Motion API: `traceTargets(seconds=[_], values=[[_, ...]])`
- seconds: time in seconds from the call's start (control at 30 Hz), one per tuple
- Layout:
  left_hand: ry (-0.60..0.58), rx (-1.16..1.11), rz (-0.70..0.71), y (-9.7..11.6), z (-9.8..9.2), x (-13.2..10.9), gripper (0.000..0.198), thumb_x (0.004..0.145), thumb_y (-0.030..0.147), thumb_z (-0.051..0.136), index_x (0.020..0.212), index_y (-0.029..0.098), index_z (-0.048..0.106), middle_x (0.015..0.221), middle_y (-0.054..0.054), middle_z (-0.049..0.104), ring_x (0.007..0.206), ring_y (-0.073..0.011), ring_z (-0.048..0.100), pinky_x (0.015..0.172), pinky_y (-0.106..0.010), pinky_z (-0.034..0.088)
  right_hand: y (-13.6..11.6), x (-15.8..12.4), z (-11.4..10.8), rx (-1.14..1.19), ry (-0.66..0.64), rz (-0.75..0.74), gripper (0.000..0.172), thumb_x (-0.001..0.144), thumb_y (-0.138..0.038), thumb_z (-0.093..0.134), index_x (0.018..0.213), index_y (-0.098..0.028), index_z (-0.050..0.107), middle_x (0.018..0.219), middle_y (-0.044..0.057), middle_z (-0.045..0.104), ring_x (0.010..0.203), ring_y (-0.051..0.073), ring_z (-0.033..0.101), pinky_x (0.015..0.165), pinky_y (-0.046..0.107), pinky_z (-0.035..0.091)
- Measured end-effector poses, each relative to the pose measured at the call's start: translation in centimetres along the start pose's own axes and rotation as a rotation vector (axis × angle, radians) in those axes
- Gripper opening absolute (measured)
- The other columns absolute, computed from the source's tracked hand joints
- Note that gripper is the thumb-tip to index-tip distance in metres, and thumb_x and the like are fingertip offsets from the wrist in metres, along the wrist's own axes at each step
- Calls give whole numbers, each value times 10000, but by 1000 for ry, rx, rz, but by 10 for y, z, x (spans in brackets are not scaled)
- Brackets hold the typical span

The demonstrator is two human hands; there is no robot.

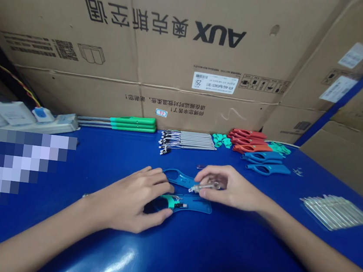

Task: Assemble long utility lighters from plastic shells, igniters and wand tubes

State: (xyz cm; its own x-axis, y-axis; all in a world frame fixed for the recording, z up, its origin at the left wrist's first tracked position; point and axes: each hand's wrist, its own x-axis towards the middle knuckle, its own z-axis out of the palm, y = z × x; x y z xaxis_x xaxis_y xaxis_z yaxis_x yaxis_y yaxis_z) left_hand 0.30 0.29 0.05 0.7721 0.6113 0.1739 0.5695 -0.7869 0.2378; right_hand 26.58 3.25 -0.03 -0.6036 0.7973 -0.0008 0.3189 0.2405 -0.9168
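Note:
My left hand [136, 198] is curled around a blue plastic lighter handle half [204, 206] lying on the table, its thumb on the near side. Inside that half sit a green trigger [170, 201], thin wires and a small black part [180, 205]; its left end is hidden under my fingers. Just beyond lies another blue handle half [176, 177], partly covered by both hands. Above the right end of these halves, my right hand [231, 189] pinches a clear lighter gas tank [206, 187] with a whitish tip pointing left.
Behind the hands are metal lighter tubes with wires [197, 140], green triggers [222, 140], red handle halves [248, 137] and blue handle halves [266, 168]. Green-handled lighters [133, 124] and a power strip [66, 123] lie left. Clear tanks [336, 211] lie right. Cardboard [163, 64] walls the back.

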Motion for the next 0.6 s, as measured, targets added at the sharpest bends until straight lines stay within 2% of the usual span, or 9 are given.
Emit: traceTargets(seconds=[0.1,0.2,0.33,0.47,0.6], values=[[27,-7,10,1,4,2,254,967,309,467,1097,196,654,969,-71,649,934,-227,603,934,-417,465,-3,-5,10,-304,34,-127,103,795,-219,672,892,-186,668,778,14,670,673,135,582,617,254,448],[21,-13,7,3,7,3,259,949,308,496,1138,214,645,1022,-80,633,974,-241,588,971,-457,452,-3,-9,15,-500,45,-244,122,810,-175,626,918,-188,680,857,33,672,742,148,590,685,269,449],[-22,-21,21,7,7,5,262,920,325,542,1147,238,639,1090,-86,608,1023,-262,565,978,-504,444,0,-9,15,-579,34,-277,130,819,-165,598,925,-182,673,867,41,659,759,157,593,693,274,443],[-42,-28,53,9,6,7,260,890,344,587,1111,227,660,1118,-86,624,1059,-273,554,960,-474,464,0,-8,12,-590,47,-271,117,819,-170,600,915,-185,664,879,43,673,757,158,599,695,276,444],[-39,-11,80,9,8,6,322,892,381,591,1156,208,651,1162,-87,648,1090,-284,567,996,-492,438,-1,-8,12,-599,43,-263,123,818,-173,605,923,-187,668,879,43,674,745,157,599,672,270,441]])
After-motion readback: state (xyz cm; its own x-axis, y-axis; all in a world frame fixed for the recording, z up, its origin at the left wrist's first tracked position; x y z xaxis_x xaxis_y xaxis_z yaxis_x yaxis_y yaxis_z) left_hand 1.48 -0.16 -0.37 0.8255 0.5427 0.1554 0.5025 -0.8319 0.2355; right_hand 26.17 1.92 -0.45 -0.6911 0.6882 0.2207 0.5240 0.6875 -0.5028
